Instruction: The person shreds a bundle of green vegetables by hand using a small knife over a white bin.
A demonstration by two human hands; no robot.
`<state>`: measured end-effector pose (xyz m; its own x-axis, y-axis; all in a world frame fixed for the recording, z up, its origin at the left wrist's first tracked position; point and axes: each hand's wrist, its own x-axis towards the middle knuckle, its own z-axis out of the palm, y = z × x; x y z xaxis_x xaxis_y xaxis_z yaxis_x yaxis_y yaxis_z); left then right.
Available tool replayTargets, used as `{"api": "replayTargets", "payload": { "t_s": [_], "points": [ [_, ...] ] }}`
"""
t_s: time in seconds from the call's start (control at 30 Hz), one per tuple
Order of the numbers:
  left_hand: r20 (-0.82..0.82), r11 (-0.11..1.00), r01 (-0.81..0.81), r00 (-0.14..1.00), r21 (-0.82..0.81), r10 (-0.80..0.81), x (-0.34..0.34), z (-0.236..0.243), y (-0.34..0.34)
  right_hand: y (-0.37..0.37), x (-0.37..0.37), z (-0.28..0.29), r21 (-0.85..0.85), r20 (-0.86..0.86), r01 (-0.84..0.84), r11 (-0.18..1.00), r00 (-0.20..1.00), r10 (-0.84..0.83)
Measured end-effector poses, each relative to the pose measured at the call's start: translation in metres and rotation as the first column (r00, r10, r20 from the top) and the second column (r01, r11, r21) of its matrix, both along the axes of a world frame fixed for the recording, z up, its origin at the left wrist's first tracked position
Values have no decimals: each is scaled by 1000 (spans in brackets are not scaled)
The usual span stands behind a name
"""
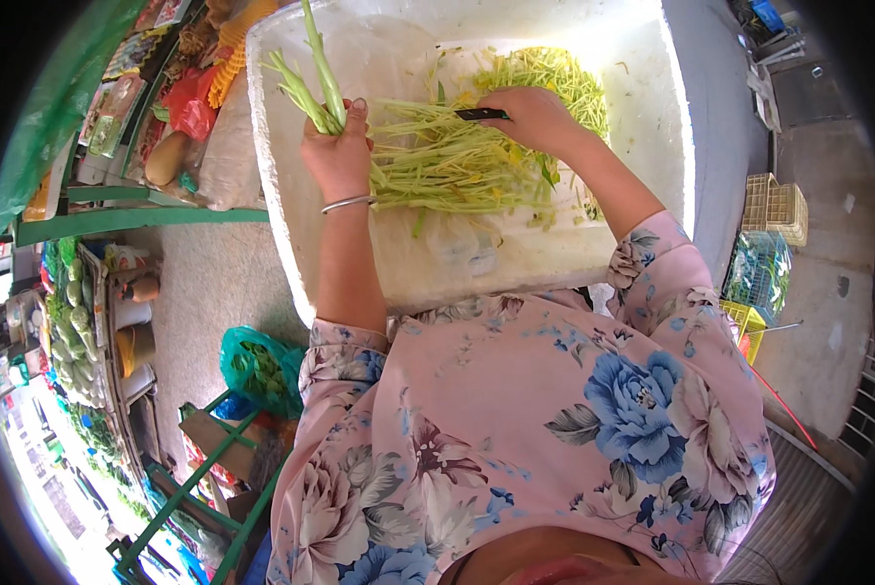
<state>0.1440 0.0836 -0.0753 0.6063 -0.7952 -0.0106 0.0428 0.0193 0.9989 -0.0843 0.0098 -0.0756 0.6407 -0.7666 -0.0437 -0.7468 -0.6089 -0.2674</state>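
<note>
Within my left grip (338, 161), wrapped round them, pale green stalks (324, 73) project upward, apparently to clear the black tool (480, 114) clasped by my right grip (532, 117), while loose stems (447, 180) lie between both grips.

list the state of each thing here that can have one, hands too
left hand: closed around thick green stalks
right hand: closed on a black tool
thick green stalks: gripped, sticking out past the fist
black tool: held, only partly visible
thin yellow-green stems: loose, heaped in the box
white foam box: open, partly filled
green plastic bag: open, leaves showing
silver bangle: worn on left wrist
</note>
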Motion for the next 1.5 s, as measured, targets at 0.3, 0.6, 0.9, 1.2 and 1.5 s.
{"api": "replayTargets", "payload": {
  "t_s": [0.3, 0.6, 0.9, 1.2, 1.5],
  "points": [
    [604, 987, 71, 784, 143, -143, -13, -14, 2, 18, -15, -5, -222, 70, -106, 969, 990, 124],
    [392, 744, 530, 635, 407, -666, -3, -34, 12, 33, 2, 12, -398, 179, -196, 896, 941, 285],
    [155, 688, 605, 696, 400, -701, -6, -33, 11, 33, 4, 14, -352, 310, -90, 932, 928, 207],
    [-223, 805, 571, 815, 161, -534, -9, -27, 7, 38, 45, 3, 141, 681, 66, 988, 717, -145],
    [-550, 816, 577, 695, 41, -463, -3, -21, 12, 50, 51, -2, 283, 746, -15, 959, 631, -210]
  ]
}}
